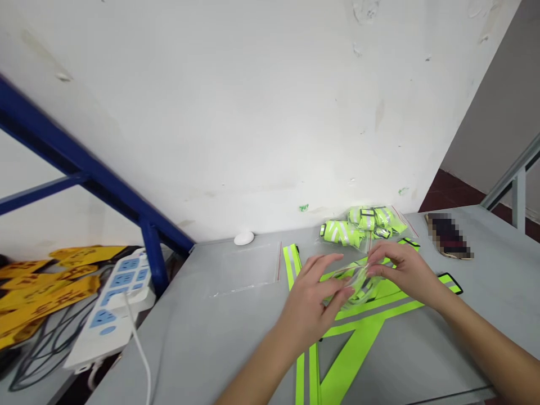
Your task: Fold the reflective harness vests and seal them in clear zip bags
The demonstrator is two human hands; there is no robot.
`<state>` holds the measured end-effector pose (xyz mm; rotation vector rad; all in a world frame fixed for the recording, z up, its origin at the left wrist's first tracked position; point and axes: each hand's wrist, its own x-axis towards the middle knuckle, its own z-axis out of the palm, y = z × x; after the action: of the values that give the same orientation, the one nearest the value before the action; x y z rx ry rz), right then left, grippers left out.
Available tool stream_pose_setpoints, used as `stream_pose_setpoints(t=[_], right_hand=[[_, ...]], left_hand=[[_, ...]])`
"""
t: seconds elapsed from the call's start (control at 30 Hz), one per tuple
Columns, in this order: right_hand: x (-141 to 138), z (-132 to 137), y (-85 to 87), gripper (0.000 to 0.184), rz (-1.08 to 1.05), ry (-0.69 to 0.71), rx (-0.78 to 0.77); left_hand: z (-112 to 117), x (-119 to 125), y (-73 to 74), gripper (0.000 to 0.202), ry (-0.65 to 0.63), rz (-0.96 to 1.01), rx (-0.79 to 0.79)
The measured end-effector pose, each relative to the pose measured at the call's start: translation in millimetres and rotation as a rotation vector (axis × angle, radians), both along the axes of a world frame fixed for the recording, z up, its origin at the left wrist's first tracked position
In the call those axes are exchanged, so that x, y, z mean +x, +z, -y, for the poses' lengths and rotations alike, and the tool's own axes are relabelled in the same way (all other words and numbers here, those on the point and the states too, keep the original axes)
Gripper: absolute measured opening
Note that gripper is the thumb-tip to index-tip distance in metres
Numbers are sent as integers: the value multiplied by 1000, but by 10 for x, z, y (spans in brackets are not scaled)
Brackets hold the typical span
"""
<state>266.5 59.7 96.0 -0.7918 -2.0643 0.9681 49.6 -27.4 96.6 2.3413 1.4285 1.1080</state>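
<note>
Grey table [194,349], bearing loose yellow-green reflective straps [356,355]; by the wall [253,112], clear zip bags [377,216] hold rolled straps [341,232]; a red-lined zip bag [248,267] lies flat. Above the loose straps, right hand [399,267] pinches a crumpled clear bag [361,285], left hand's [310,293] fingers gripping its side

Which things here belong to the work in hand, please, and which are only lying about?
Likely in the work:
- held clear bag
- green reflective straps
- filled bags
- flat bag

Likely lying about:
- phone-shaped item
- white oval object
- power strip
- yellow pieces
</note>
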Motion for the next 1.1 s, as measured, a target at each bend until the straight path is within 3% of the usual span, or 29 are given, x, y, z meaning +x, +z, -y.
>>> stream_pose_setpoints(t=[0.13, 0.37, 0.5, 0.77, 0.83, 0.97, 1.1], right_hand=[[8, 22, 25, 14, 26, 37, 23], [39, 56, 186, 19, 121, 26, 88], [8, 60, 269, 18, 164, 73, 129], [-96, 135, 259, 22, 198, 30, 187], [-95, 128, 253, 23, 216, 29, 203], [-119, 112, 299, 18, 245, 58, 264], [-203, 140, 363, 15, 267, 131, 331]], left_hand=[[23, 12, -59, 18, 47, 56, -84], [15, 111, -175, 5, 128, 208, 217], [3, 125, -153, 5, 122, 222, 222], [27, 161, -121, 6, 104, 467, 120], [25, 181, -151, 8, 148, 630, 26], [23, 225, -229, 30, 206, 963, -172], [32, 233, -271, 33, 135, 1012, -258]])
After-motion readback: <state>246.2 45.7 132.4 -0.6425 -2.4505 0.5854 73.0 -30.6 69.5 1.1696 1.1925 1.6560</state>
